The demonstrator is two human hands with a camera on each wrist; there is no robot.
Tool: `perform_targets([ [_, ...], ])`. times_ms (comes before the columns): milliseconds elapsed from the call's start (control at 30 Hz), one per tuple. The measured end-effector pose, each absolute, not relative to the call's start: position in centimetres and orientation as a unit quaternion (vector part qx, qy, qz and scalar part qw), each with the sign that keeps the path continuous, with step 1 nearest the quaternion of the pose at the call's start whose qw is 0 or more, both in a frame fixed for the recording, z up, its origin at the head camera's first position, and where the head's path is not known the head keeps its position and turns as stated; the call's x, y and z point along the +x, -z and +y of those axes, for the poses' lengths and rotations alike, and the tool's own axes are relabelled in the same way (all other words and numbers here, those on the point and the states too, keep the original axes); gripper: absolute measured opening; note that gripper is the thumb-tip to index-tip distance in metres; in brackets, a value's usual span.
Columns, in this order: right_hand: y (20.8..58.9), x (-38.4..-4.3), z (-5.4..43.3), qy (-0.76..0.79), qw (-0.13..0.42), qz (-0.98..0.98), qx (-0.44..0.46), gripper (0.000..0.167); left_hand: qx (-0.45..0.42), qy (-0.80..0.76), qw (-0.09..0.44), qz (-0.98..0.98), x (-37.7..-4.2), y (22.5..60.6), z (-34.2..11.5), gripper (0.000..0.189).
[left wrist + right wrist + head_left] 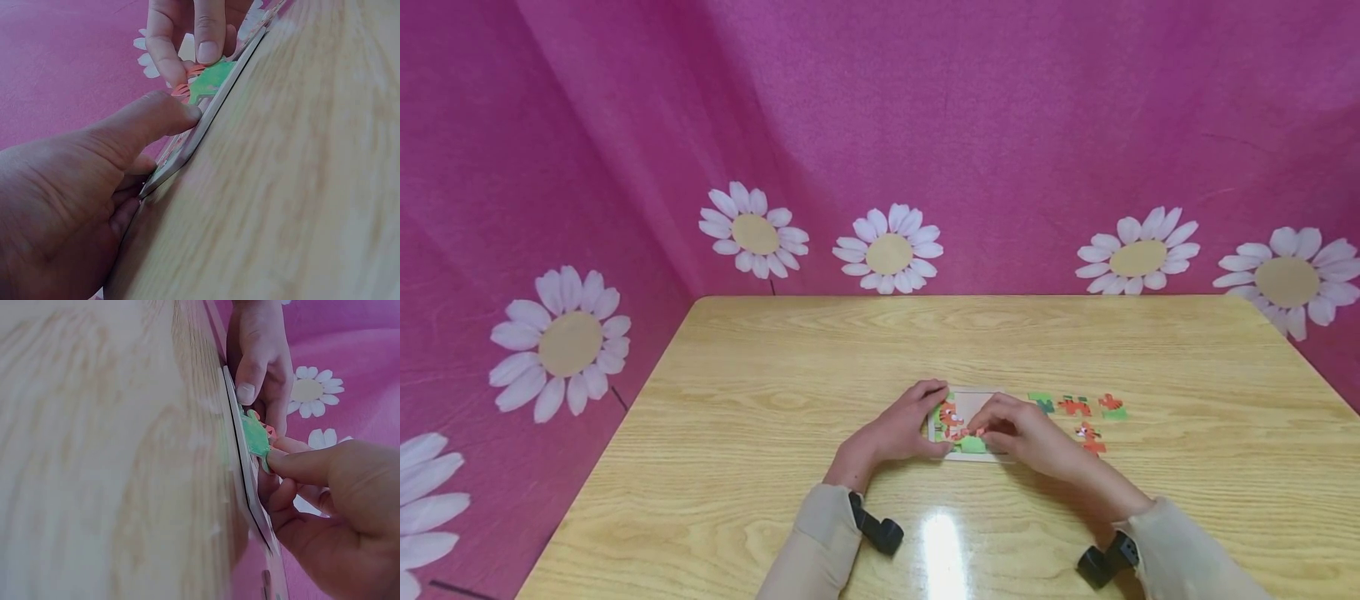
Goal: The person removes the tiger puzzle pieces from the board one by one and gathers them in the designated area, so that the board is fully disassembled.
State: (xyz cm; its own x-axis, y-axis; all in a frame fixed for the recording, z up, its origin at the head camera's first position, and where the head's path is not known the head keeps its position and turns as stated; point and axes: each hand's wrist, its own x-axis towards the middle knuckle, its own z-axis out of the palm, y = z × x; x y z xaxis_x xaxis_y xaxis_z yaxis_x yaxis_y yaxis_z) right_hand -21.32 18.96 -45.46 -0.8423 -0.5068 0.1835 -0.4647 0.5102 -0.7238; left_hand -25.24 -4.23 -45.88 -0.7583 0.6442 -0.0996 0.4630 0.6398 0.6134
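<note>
A shallow puzzle board (pixel 977 405) with a pale frame lies on the table, with orange and green pieces fitted along its left side. My left hand (pixel 897 428) grips the board's left end, thumb at the near edge and fingers toward the far left corner. Over the board, my right hand (pixel 1033 435) pinches a green and orange puzzle piece (pixel 255 434) between thumb and fingers. In the left wrist view this piece (pixel 212 79) is tilted, raised slightly above the near rim. Fingers hide part of the board and its fitted pieces.
To the right of the board lie several loose pieces: a green one (pixel 1041 402), two orange ones (pixel 1075 407) (pixel 1091 437), and an orange and green one (pixel 1112 407). The wooden table (pixel 760 400) meets a pink flowered cloth (pixel 1000 125) behind.
</note>
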Motion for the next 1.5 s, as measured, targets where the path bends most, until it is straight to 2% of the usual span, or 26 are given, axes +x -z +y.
perform_targets([
  [267,45.5,-21.1,19.7,0.410,0.019,0.875,-0.255,0.019,0.310,-0.285,0.154,0.894,-25.3,45.9,-4.2,0.084],
  [533,45.7,-20.9,21.0,0.410,-0.020,0.871,-0.271,0.016,0.311,-0.288,0.156,0.892,-25.3,46.1,-4.2,0.085],
  [833,45.7,-20.7,22.7,0.406,-0.020,0.879,-0.249,0.018,0.313,-0.293,0.157,0.890,-25.3,46.1,-4.3,0.084],
  [1500,45.9,-19.6,26.6,0.430,-0.093,0.848,-0.295,0.021,0.301,-0.309,0.162,0.888,-25.1,46.0,-4.3,0.084],
])
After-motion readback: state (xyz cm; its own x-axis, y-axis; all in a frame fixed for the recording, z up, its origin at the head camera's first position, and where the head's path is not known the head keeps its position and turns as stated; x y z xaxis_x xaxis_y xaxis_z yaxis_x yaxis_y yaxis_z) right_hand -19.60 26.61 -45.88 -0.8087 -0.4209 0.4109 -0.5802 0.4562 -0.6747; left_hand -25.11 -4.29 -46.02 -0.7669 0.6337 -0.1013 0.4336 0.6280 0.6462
